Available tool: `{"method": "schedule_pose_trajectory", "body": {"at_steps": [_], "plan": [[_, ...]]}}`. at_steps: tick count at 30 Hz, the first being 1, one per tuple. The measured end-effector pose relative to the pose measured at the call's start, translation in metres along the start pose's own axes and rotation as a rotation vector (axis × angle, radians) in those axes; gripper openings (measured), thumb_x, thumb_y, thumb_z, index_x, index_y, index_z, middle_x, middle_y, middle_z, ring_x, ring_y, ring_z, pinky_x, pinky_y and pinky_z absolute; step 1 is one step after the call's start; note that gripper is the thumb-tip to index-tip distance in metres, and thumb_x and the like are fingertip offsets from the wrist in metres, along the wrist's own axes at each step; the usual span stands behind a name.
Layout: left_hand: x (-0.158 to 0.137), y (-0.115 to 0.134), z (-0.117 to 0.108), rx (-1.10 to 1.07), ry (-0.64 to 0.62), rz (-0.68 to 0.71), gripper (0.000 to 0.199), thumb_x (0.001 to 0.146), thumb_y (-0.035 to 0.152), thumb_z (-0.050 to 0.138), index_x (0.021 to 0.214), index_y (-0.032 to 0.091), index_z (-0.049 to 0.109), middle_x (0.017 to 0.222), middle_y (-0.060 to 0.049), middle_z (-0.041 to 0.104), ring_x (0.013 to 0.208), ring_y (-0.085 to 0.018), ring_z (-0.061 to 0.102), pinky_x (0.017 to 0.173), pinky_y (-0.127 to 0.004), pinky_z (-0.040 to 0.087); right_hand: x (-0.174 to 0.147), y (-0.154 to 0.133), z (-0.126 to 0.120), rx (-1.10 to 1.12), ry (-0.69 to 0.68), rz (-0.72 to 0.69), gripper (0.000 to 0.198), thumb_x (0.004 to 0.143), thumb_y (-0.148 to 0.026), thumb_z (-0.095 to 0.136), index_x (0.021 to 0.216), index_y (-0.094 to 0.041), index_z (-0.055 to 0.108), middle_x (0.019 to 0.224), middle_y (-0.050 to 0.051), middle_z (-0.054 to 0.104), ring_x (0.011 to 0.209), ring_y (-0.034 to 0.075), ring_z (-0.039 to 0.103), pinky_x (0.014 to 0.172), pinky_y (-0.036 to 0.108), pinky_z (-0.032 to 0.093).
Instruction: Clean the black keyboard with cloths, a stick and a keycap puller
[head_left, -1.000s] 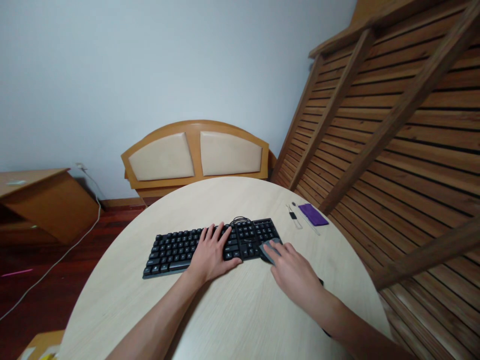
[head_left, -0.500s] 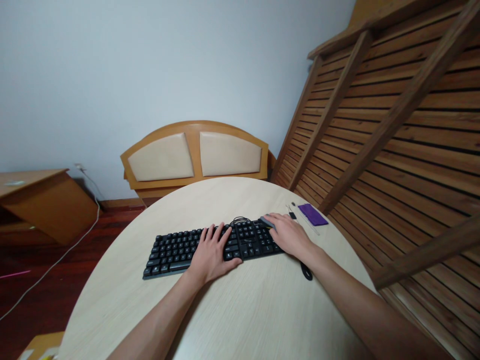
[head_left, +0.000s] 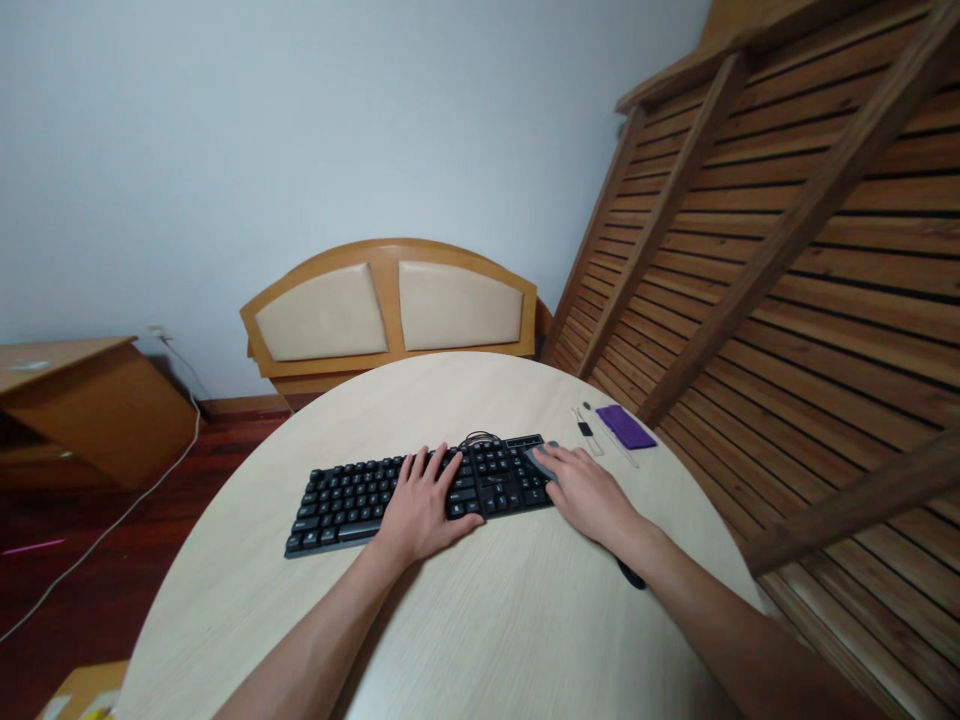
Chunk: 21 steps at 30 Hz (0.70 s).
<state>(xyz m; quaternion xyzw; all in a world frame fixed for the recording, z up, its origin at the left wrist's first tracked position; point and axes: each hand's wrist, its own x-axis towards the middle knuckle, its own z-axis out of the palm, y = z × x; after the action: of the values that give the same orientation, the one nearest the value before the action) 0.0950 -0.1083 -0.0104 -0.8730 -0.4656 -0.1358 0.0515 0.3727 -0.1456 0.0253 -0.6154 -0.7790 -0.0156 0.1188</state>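
A black keyboard (head_left: pixel 349 505) lies on the round pale table (head_left: pixel 487 620). My left hand (head_left: pixel 424 500) rests flat across its middle, fingers spread over the keys, thumb beside the front edge. Over the number pad, my right hand (head_left: pixel 589 490) is closed around a grey and black handled tool (head_left: pixel 541 461). The tool's grey end points to the upper left above the keys, and its black rear end sticks out below my wrist. My palm and fingers hide the rest, so I cannot tell its exact kind. A coiled black cable (head_left: pixel 480 438) lies behind the keyboard.
Right of the keyboard are a black binder clip (head_left: pixel 585 429) with wire handles, a thin pale stick (head_left: pixel 621 442) and a purple cloth (head_left: pixel 626 427). A slatted wooden frame (head_left: pixel 750 300) leans at the right. Behind the table stands a padded headboard (head_left: pixel 390 300); a desk (head_left: pixel 82 400) is at left.
My right hand has moved slightly right and toward me with the tool, uncovering the keyboard's top right corner and more of the binder clip. My left hand stays in place.
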Motion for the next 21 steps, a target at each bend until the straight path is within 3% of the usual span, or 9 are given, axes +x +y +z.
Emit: {"method": "schedule_pose_trajectory", "body": {"at_steps": [9, 14, 18, 21], "plan": [[0.001, 0.001, -0.001, 0.018, -0.019, -0.010, 0.095, 0.083, 0.080, 0.050, 0.155, 0.020, 0.040, 0.162, -0.014, 0.036, 0.146, -0.043, 0.032, 0.120, -0.057, 0.023, -0.042, -0.007, 0.008, -0.038, 0.030, 0.001, 0.055, 0.083, -0.006, 0.050, 0.137, -0.012, 0.061, 0.140, 0.016, 0.062, 0.117, 0.029, 0.060, 0.100, 0.043, 0.049], [0.001, 0.001, -0.001, 0.018, -0.020, -0.010, 0.094, 0.082, 0.079, 0.053, 0.155, 0.019, 0.040, 0.161, -0.014, 0.036, 0.146, -0.043, 0.032, 0.119, -0.058, 0.023, -0.056, -0.017, -0.004, -0.084, -0.043, 0.007, 0.056, 0.081, -0.005, 0.050, 0.135, -0.014, 0.064, 0.138, 0.015, 0.063, 0.115, 0.029, 0.061, 0.101, 0.043, 0.048], [0.000, 0.003, -0.003, 0.008, -0.013, -0.007, 0.092, 0.083, 0.077, 0.054, 0.154, 0.019, 0.042, 0.161, -0.015, 0.037, 0.146, -0.043, 0.032, 0.119, -0.058, 0.024, -0.049, -0.021, -0.026, -0.058, -0.129, 0.096, 0.048, 0.086, -0.013, 0.050, 0.130, -0.019, 0.067, 0.132, 0.010, 0.068, 0.112, 0.029, 0.062, 0.094, 0.042, 0.051], [0.000, 0.003, -0.004, 0.000, -0.009, -0.006, 0.092, 0.082, 0.077, 0.054, 0.154, 0.020, 0.042, 0.161, -0.015, 0.037, 0.145, -0.044, 0.033, 0.119, -0.058, 0.024, -0.026, -0.021, -0.035, -0.030, -0.047, 0.151, 0.048, 0.090, -0.017, 0.049, 0.135, -0.020, 0.063, 0.137, 0.008, 0.065, 0.118, 0.029, 0.059, 0.095, 0.040, 0.049]]}}
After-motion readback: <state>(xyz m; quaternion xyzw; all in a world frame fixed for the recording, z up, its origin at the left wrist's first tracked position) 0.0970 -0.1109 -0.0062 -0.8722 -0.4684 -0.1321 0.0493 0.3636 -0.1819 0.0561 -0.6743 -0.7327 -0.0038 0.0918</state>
